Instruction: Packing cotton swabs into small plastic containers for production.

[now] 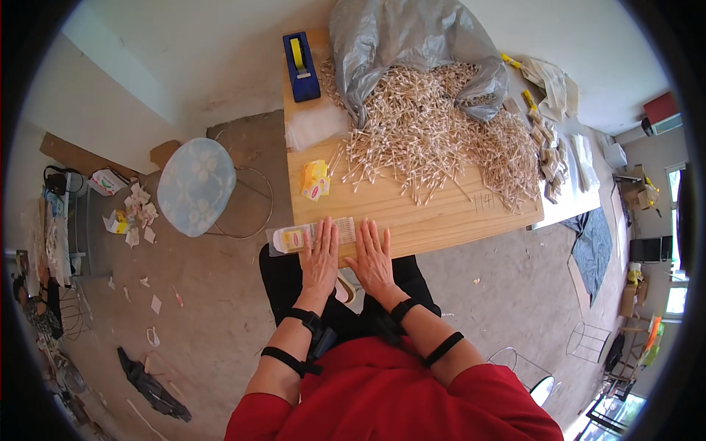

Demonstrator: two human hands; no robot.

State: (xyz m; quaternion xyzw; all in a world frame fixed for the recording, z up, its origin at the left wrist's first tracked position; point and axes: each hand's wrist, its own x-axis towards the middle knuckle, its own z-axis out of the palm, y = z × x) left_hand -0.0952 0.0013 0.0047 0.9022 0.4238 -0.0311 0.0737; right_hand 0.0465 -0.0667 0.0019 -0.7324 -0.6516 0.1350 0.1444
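Note:
Near the front edge of the wooden table [441, 231] lies a clear plastic packet of cotton swabs [344, 228] with a yellow and white label card [288, 239] at its left end. My left hand [321, 257] rests flat across the packet, fingers stretched out and covering its middle. At the packet's right end my right hand [373, 259] lies palm down, fingers straight and slightly apart; whether it touches the packet I cannot tell. Beyond them spreads a large heap of loose cotton swabs [412, 140], spilling from a grey plastic bag [412, 33].
Left of the heap are yellow label cards [315, 180], clear plastic sleeves [318, 128] and a blue tape dispenser [301, 70]. A round stool [195, 187] stands left of the table. Filled packets [551, 151] lie on a white surface at right. Paper scraps [140, 209] litter the floor.

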